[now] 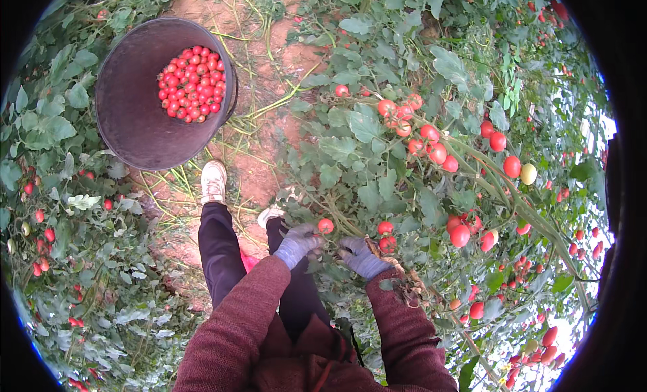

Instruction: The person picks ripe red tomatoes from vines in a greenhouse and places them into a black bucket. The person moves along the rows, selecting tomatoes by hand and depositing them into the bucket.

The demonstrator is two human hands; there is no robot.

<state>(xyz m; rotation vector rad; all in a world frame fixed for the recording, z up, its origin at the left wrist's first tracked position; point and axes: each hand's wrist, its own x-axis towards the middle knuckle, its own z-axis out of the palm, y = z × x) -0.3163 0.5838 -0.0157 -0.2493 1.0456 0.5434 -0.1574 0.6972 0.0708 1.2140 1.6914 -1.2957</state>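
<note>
My left hand (299,244), in a pale glove, has its fingers curled among the tomato stems. A speck of red shows at its fingertips, but what it may hold is hidden. Just beyond those fingers hangs a ripe red tomato (325,226). Opposite, my gloved right hand (363,259) reaches into the tomato leaves with bent fingers; their tips are partly covered, and no held thing can be made out. Two red tomatoes (386,236) hang just above and to the right of it. Dry, shrivelled leaves (412,278) lie along the right wrist and sleeve.
A dark plastic bucket (134,109), partly filled with small red tomatoes (192,84), stands at the upper left. Cut green stems (268,106) litter the soil path (252,175). Tomato plants border both sides, with a thick vine (538,217) and fruit clusters (429,144) at right.
</note>
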